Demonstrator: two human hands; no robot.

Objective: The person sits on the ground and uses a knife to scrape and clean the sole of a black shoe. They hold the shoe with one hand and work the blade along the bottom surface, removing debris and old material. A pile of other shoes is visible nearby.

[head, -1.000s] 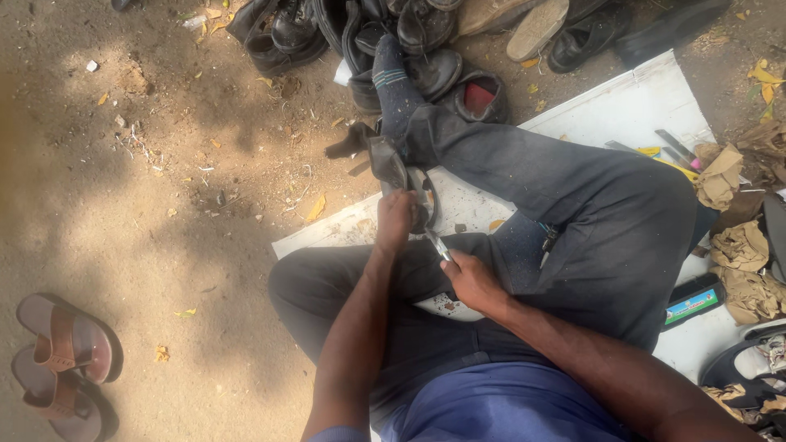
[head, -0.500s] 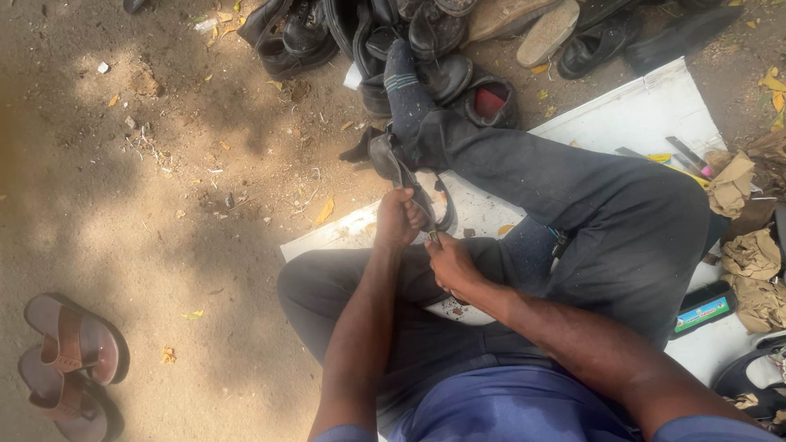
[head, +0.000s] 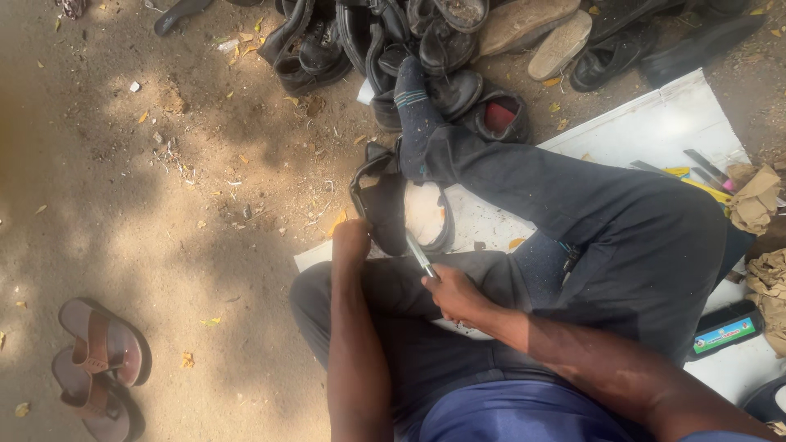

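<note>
I take the black shoe [head: 385, 205] as my landmark: it lies sole-up just ahead of my knees, on the near edge of the white board [head: 655, 123], with my outstretched socked foot [head: 413, 106] right beyond it. My left hand [head: 352, 239] is closed over the shoe's near end, holding it steady against the board, the fingers wrapped tight around the edge. My right hand [head: 454, 293] sits just behind and to the right of the shoe, fingers pinched narrow around a thin metal blade [head: 420, 255] whose tip reaches the pale sole [head: 426, 214]. Judging from how things lie, the work on this sole is under way and not finished: the blade is at the rim, the sole looks partly lifted or bare and light against the dark upper, but I cannot tell how much of the edge has been worked. Beyond the shoe, a heap of dark shoes [head: 385, 41] waits on the sandy ground, so plenty appears left. To the right of the shoe, across my leg, a few hand tools [head: 696, 168] and crumpled brown paper [head: 753, 200] rest on the board, and a small flat box [head: 725, 331] lies nearer me. Well to the left of the shoe, a pair of brown sandals [head: 98, 364] sits in the dirt.
</note>
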